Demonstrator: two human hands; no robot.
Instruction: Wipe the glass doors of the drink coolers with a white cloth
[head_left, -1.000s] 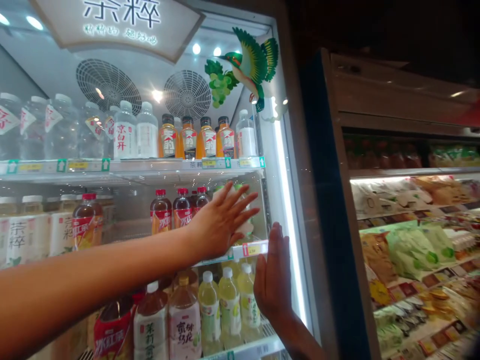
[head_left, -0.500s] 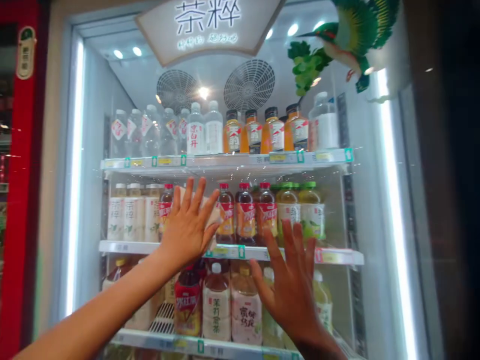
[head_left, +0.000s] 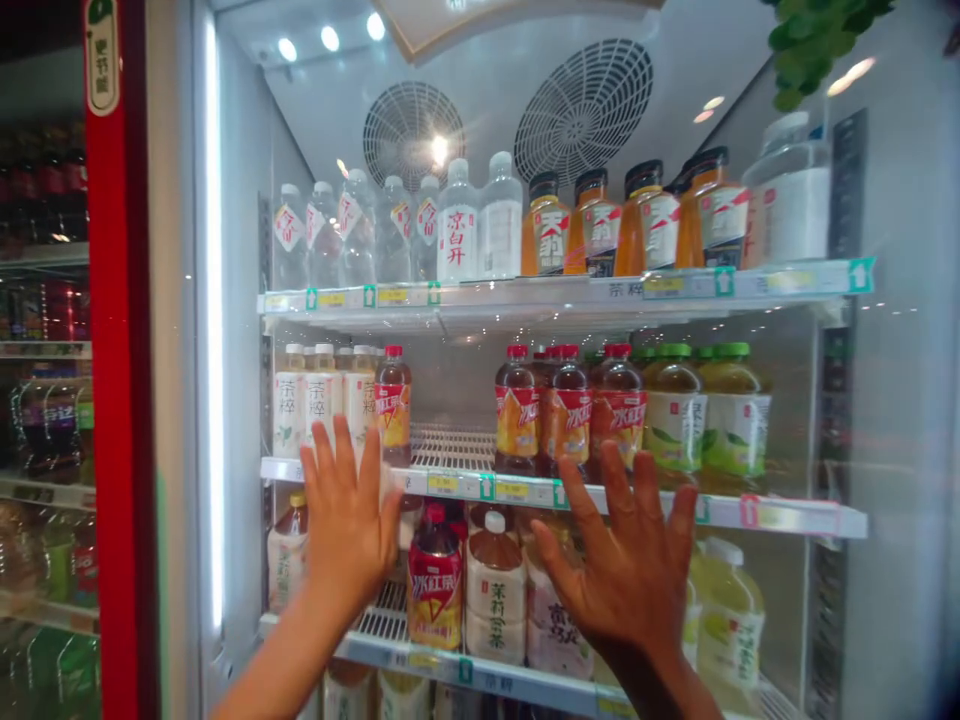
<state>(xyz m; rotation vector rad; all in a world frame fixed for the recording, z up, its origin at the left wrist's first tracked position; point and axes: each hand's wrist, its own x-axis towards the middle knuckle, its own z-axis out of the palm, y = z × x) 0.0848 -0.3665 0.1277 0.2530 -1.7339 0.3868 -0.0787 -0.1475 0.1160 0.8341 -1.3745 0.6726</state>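
Observation:
My left hand (head_left: pixel 346 525) is raised with its palm toward the glass door of a lit drinks fridge, fingers stretched and spread. A pale edge, perhaps of a cloth or tissue (head_left: pixel 386 482), shows beside its thumb; the rest is hidden behind the palm. To the right, my right hand (head_left: pixel 626 560) is also flat toward the glass with fingers apart, and nothing shows in it. Behind the glass, near the left hand, stand white-labelled tea bottles (head_left: pixel 289 405) and a red-capped iced tea bottle (head_left: pixel 393 400). Another red-labelled bottle (head_left: pixel 435 580) stands lower, between the hands.
The upper shelf edge (head_left: pixel 555 291) runs below clear water bottles (head_left: pixel 457 225) and orange black-capped bottles (head_left: pixel 645 220). Green-capped bottles (head_left: pixel 735 410) stand right on the middle shelf. At left are a bright light strip (head_left: pixel 214 330), a red frame (head_left: pixel 120 400) and another drinks fridge.
My left hand has moved down and left across the glass, and the pale cloth-like piece is now mostly hidden. The view has moved closer and tilted down; my right hand stays spread.

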